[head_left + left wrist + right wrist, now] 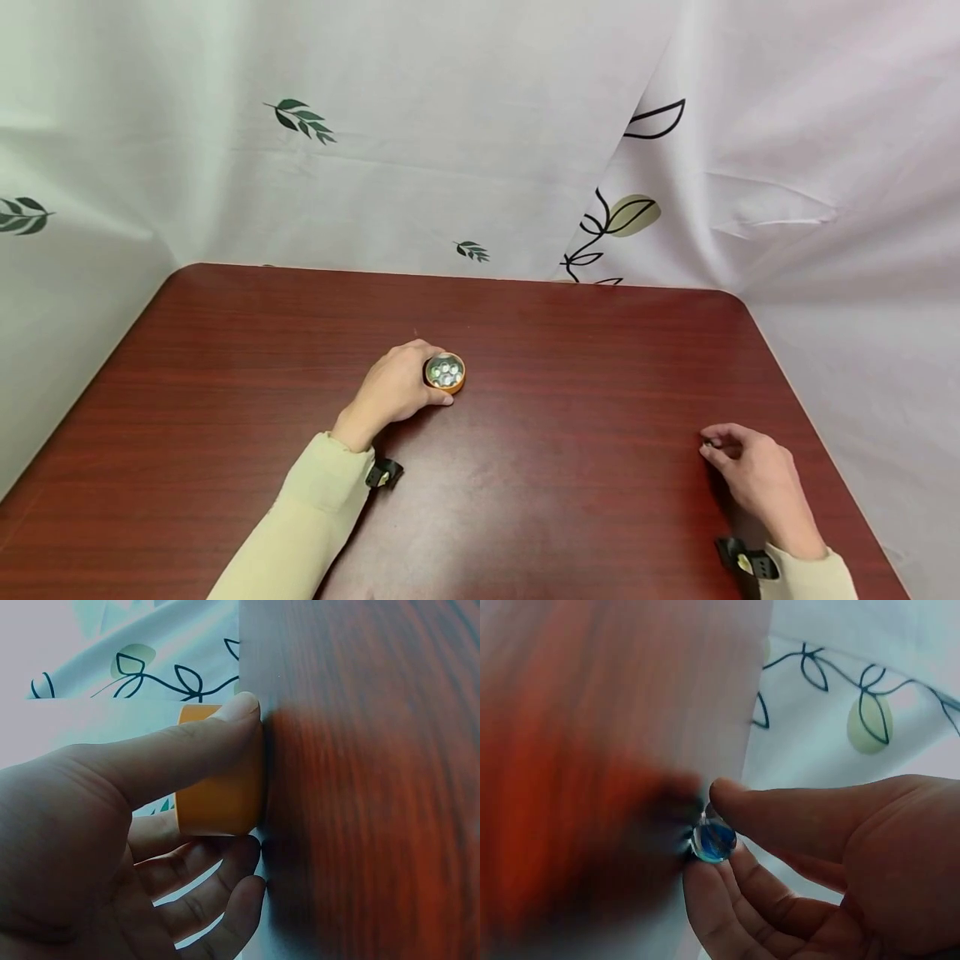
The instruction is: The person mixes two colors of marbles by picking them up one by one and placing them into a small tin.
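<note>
Left of the table's middle, my left hand [393,385] grips a small round orange container [455,389] from its left side. Several clear glass marbles [446,370] show inside its open top. The left wrist view has the thumb along the container's smooth orange wall [221,799], its base down at the tabletop and the other fingers at the far side. Near the table's right edge, my right hand [763,477] pinches a glass marble [715,841] with blue swirls between thumb and fingers, low over the wood.
Both hands work over a reddish-brown wooden table [570,358] with rounded far corners. White cloth [450,150] printed with leaves hangs behind it and along both sides. A dark strap [385,473] sits on the left wrist, another [750,562] on the right.
</note>
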Action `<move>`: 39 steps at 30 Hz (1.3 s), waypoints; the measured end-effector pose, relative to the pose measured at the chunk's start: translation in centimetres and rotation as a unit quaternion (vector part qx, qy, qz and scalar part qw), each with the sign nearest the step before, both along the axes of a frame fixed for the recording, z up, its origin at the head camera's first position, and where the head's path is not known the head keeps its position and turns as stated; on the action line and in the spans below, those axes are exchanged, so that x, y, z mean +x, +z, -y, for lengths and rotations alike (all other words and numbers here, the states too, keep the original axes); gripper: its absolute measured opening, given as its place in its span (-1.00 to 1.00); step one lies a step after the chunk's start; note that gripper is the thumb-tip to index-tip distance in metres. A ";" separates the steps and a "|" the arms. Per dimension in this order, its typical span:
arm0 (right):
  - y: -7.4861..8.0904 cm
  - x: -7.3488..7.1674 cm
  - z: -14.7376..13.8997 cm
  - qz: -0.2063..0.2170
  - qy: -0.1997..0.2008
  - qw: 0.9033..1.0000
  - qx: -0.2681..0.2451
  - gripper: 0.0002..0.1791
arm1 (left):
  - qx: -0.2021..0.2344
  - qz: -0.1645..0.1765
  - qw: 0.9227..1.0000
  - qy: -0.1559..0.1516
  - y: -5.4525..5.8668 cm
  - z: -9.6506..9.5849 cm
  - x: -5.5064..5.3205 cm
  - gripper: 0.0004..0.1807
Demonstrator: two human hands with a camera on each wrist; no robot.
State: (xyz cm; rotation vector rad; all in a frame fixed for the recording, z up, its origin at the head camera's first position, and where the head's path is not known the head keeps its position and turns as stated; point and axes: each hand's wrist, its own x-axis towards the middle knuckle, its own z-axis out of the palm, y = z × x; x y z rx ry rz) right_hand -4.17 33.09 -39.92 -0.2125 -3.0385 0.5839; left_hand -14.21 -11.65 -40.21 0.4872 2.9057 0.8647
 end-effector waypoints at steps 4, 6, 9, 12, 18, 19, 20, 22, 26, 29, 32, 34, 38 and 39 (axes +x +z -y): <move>-0.1 -0.8 1.3 -0.007 0.021 1.000 -0.013 -0.82 | -0.002 0.002 1.000 -0.001 0.0 0.0 0.1 -0.33; -0.1 -1.3 1.9 -0.008 0.030 0.999 -0.019 -0.82 | -0.004 0.003 1.000 -0.001 0.0 0.0 0.1 -0.32; -0.1 -1.9 2.7 -0.007 0.045 0.999 -0.025 -0.82 | -0.007 0.005 1.000 0.000 0.0 0.0 0.1 -0.32; -0.1 -2.3 3.4 -0.008 0.057 0.998 -0.032 -0.82 | -0.008 0.007 1.000 0.001 0.0 -0.1 0.0 -0.32; 0.0 -3.1 4.6 -0.019 0.080 0.996 -0.046 -0.82 | -0.012 0.010 1.000 0.003 0.1 -0.1 0.0 -0.32; 0.0 -3.2 4.8 -0.019 0.084 0.995 -0.048 -0.82 | -0.012 0.010 1.000 0.004 0.1 -0.1 0.0 -0.32; 0.0 -3.4 5.0 -0.020 0.088 0.995 -0.050 -0.82 | -0.012 0.010 1.000 0.003 0.0 -0.1 0.0 -0.32; -0.1 -3.6 5.2 -0.021 0.093 0.994 -0.053 -0.82 | -0.012 0.010 1.000 0.003 0.0 -0.2 0.0 -0.32; -0.1 -4.0 5.6 -0.024 0.102 0.993 -0.055 -0.82 | -0.012 0.009 1.000 0.002 0.0 -0.1 0.0 -0.32; 0.0 -3.9 5.5 -0.019 0.100 0.993 -0.054 -0.79 | -0.010 0.009 1.000 0.003 -0.1 -0.1 -0.1 -0.32; 0.2 -3.6 5.2 -0.008 0.089 0.995 -0.050 -0.74 | -0.004 0.006 1.000 0.002 -0.2 -0.1 -0.2 -0.32; 0.2 -3.3 4.9 0.001 0.078 0.996 -0.050 -0.72 | 0.000 0.004 1.000 0.001 -0.2 -0.1 -0.2 -0.33; 0.2 -3.0 4.3 0.020 0.064 0.996 -0.055 -0.71 | 0.002 0.002 1.000 -0.001 -0.2 -0.1 -0.1 -0.33; 0.1 -3.0 4.2 0.026 0.062 0.996 -0.058 -0.71 | 0.001 0.002 1.000 -0.001 -0.2 0.0 -0.1 -0.33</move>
